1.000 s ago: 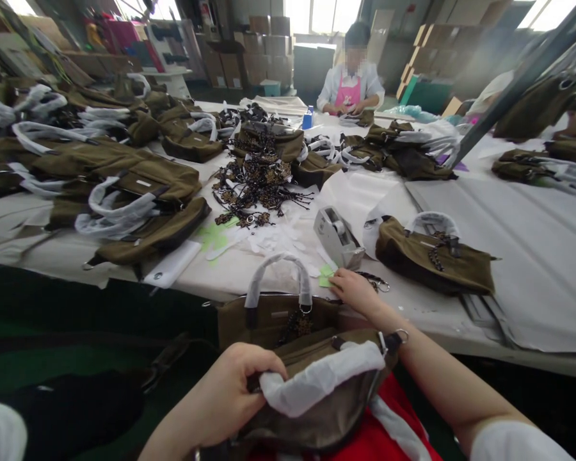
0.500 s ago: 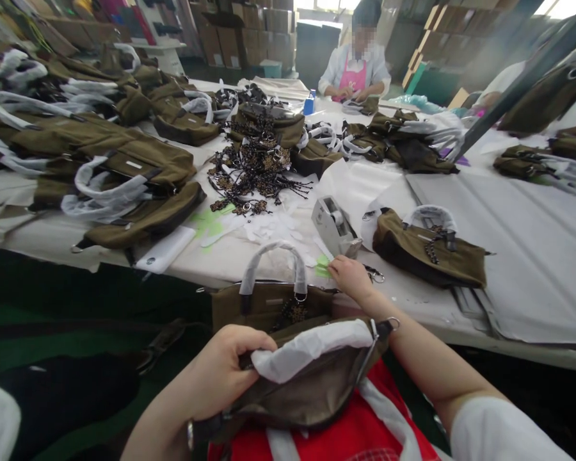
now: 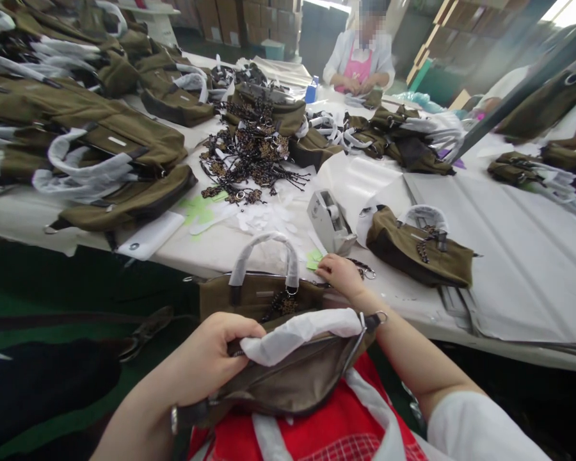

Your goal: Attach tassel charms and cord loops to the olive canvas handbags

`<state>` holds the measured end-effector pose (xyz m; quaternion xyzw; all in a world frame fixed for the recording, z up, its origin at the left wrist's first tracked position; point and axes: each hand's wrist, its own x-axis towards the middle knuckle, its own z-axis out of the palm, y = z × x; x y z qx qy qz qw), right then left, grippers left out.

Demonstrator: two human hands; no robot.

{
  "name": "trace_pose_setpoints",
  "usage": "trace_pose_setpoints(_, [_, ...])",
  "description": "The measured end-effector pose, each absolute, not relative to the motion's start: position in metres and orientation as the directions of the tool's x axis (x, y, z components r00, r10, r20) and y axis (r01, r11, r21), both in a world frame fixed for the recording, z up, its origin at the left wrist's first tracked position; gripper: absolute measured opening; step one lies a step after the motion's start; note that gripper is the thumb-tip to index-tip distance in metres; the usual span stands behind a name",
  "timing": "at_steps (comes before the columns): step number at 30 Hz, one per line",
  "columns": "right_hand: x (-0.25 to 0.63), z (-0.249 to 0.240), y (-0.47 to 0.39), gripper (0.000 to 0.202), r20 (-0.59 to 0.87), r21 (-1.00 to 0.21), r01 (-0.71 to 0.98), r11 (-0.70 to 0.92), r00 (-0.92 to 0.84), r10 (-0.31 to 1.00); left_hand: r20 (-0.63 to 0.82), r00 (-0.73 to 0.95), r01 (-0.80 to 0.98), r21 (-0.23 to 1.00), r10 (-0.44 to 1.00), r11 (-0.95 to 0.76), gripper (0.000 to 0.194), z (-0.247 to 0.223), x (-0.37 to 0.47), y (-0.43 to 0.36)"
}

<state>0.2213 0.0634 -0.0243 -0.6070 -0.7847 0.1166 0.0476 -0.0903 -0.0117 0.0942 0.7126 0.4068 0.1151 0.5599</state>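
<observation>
An olive handbag [image 3: 288, 378] lies in front of me, tilted against the red apron [image 3: 317, 438], its near handle [image 3: 300, 336] wrapped in white paper. My left hand [image 3: 221, 352] grips the bag's top edge at the left end of that handle, thumb on top. The far handle [image 3: 265, 246] stands upright in its wrapping, and a dark beaded charm [image 3: 285, 304] hangs from its right end. Beyond the bag, at the table edge, my right hand [image 3: 340, 275] has its fingers pinched together beside a green paper piece [image 3: 313, 258]; whatever they hold is hidden.
A grey tape dispenser [image 3: 329, 224] stands just past my right hand, with a finished-looking olive bag [image 3: 417, 246] to its right. Tangled beaded charms [image 3: 249, 157] and white paper pieces [image 3: 264, 218] cover the middle. Bags [image 3: 110, 153] pile up at left. A co-worker [image 3: 360, 57] sits opposite.
The camera view has shifted slightly, so the table and bag appear a little further left and higher. Both hands keep nearly the same pose, the left still on the bag.
</observation>
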Motion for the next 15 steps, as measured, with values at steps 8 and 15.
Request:
trace_pose_setpoints(8, [0.2266,-0.0245,0.0679,0.012,-0.04,-0.448,0.877,0.173,-0.213,0.976,-0.302,0.649,0.443,0.896,0.698,-0.024,0.024,0.0932,-0.0923,-0.0094])
trace_pose_setpoints(15, [0.2276,-0.029,0.0707,0.015,0.002,-0.489,0.849,0.199,-0.228,0.974,-0.279,0.619,0.464,0.884,0.734,-0.055,0.027,0.0876,-0.0953,-0.0115])
